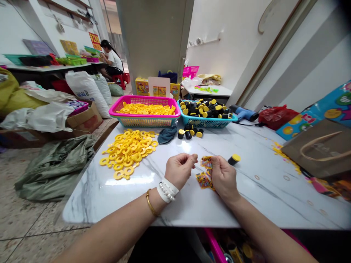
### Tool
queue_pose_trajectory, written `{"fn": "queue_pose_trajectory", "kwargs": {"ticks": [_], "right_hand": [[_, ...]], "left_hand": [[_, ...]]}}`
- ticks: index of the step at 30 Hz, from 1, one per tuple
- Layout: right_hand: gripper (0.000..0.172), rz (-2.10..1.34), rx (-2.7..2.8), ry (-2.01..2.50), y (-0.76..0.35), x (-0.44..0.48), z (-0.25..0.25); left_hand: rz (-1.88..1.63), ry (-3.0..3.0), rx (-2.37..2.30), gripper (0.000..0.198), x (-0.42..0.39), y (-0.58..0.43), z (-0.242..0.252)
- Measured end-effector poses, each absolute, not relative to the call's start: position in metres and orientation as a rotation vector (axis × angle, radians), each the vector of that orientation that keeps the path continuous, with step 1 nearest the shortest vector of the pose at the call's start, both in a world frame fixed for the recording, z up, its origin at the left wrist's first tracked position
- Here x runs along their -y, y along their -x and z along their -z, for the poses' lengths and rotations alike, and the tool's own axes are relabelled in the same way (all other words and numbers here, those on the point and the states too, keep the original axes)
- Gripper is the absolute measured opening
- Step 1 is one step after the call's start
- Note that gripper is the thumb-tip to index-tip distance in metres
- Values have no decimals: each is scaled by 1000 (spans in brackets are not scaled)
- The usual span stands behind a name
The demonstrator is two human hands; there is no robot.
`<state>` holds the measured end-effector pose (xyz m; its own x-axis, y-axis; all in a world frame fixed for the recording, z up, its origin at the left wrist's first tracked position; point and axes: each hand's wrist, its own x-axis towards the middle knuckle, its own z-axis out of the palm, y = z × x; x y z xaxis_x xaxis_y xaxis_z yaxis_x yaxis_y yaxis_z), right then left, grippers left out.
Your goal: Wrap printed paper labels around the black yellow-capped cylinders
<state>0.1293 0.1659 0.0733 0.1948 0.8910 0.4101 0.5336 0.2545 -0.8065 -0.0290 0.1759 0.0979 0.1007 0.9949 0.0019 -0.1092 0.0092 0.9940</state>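
My right hand [225, 178] grips several small printed stickers [204, 180], yellow and orange, which stick out to the left from under the thumb. Just left of them, my left hand [179, 168] is closed in a pinch; whether anything is between its fingertips I cannot make out. It is apart from the stickers. A black cylinder with a yellow cap [234, 159] lies on the table behind my right hand. Farther back stand and lie several more black cylinders [188, 134]. To the left of my left hand is a pile of yellow plastic rings with tabs [131, 149].
A pink and teal basket [148, 121] holds yellow parts; a blue basket [208, 122] holds black cylinders. Between the baskets and me lies a dark cloth [167, 135]. A blue heat gun [245, 113] and a brown paper bag [319, 146] are at right. One person [112, 60] sits far left.
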Motion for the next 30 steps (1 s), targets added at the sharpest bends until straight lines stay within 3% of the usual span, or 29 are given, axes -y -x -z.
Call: {"fn": "queue_pose_trajectory", "kwargs": {"ticks": [15, 24, 30], "right_hand": [[42, -190, 1578, 1358, -132, -168, -69], [34, 15, 1786, 1154, -126, -166, -66], [23, 143, 1859, 1230, -144, -173, -83]], "left_hand": [[-1091, -1148, -988, 34, -176, 28, -99], [-1194, -1359, -1142, 23, -181, 33, -95], [-1140, -1176, -1121, 28, -186, 36, -101]]}}
